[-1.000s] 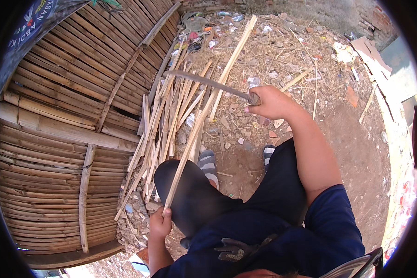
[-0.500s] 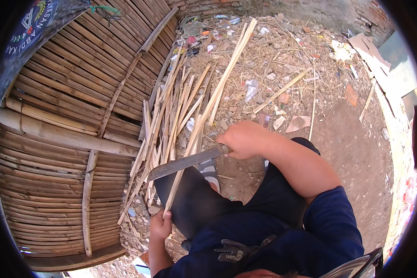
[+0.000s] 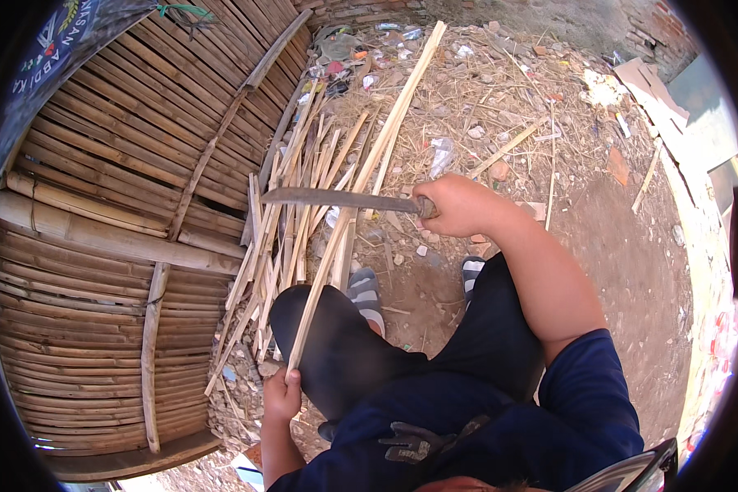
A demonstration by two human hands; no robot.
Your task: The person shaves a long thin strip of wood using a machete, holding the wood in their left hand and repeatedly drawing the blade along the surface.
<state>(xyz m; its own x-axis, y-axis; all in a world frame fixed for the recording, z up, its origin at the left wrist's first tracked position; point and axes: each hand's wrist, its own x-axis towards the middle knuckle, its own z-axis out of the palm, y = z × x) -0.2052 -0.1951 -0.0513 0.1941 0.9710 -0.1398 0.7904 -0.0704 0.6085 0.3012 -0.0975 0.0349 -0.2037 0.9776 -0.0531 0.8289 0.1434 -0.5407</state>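
Observation:
A long pale split bamboo strip (image 3: pixel 333 248) runs from low left up toward the far middle, across my left knee. My left hand (image 3: pixel 282 395) grips its near end. My right hand (image 3: pixel 444 207) is closed round the handle of a machete (image 3: pixel 336 198). The blade points left and lies across the strip at about its middle; whether it cuts in or only rests there I cannot tell. Farther along, the strip looks split or doubled, with a second length beside it. A pile of bamboo strips (image 3: pixel 291 221) lies just left of it.
A slatted bamboo wall (image 3: pixel 123 189) stands along the left. Rubble and dry straw (image 3: pixel 484 90) cover the ground ahead, with a loose bamboo piece (image 3: pixel 510 148) on it. A brick wall (image 3: pixel 377 11) closes the far side. My sandalled feet (image 3: pixel 366 299) are below the blade.
The machete has moved away from me along the strip, and its blade has turned from slanting to nearly level. My left hand keeps its hold on the near end.

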